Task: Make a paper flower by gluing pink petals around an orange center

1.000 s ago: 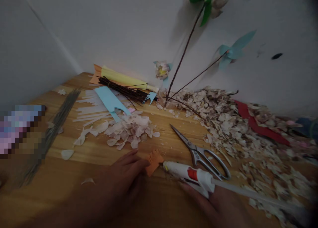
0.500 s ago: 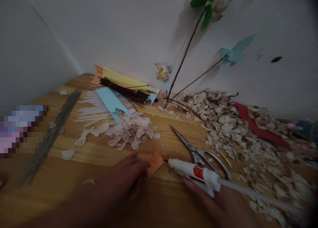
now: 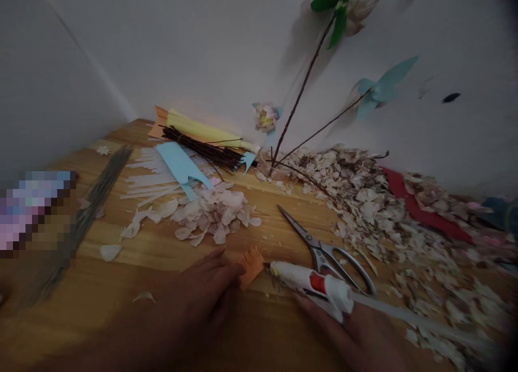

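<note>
My left hand (image 3: 198, 293) rests low on the table with its fingertips on a small orange strip of paper (image 3: 252, 268), fringed along its upper edge. Part of the strip is hidden behind those fingers. In my right hand (image 3: 352, 329) is a white hot glue gun (image 3: 297, 277) with a red patch, its dark nozzle pointing left at the strip's right edge. Whether the nozzle touches the paper I cannot tell. A long pale glue stick (image 3: 404, 313) sticks out of the gun's back. Metal scissors (image 3: 315, 248) lie just behind the gun, partly covered by it.
Loose pale petals (image 3: 214, 212) lie in a pile ahead; a larger dried heap (image 3: 368, 199) covers the right side. Behind are blue paper (image 3: 180, 164), bundled brown sticks (image 3: 198, 145) and yellow paper (image 3: 206, 126). Thin wires (image 3: 103, 191) lie left. Stemmed flowers (image 3: 309, 75) lean against the wall.
My right hand has shifted the glue gun slightly left, bringing the nozzle closer to the orange paper. My left hand and the paper have stayed in place.
</note>
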### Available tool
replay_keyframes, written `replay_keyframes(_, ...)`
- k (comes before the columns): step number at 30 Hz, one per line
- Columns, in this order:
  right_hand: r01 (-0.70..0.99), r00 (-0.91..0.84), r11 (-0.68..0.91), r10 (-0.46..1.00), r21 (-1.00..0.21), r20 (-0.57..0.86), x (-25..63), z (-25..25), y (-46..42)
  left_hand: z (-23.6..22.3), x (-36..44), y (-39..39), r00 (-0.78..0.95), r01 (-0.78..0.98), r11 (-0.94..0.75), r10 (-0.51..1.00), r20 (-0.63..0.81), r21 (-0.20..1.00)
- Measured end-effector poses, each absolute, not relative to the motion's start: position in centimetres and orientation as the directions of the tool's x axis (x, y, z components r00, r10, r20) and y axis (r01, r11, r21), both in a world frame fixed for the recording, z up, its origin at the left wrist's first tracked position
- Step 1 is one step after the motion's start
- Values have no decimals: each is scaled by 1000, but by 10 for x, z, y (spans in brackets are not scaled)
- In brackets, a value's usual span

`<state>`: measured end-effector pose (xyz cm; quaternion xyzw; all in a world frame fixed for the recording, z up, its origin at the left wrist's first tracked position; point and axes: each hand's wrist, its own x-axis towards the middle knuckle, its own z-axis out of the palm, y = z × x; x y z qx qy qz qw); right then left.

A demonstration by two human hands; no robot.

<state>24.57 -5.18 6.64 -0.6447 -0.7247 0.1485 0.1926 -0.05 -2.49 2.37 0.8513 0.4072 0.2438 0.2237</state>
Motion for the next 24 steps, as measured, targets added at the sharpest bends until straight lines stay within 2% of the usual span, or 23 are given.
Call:
replay_keyframes(3,911,-171,159,985,-379,2,248,61,-55,25,0,-24,542,587,-548,813,213,597)
replay_keyframes(6,926,-174,162,985,-340,-3,249,53,-56,25,0,-24,545,585,-559,807,226,587)
replay_keyframes(12,910,-255,233,967,-343,-19,248,46,-60,26,-1,-24,565,583,-560,800,202,588)
replay_keyframes(19,873,-268,250,963,-418,17,247,46,-59,29,-1,-24,574,605,-575,794,198,551)
replay_keyframes(24,914,-204,195,979,-355,11,248,58,-54,29,0,-24,578,587,-577,790,205,568)
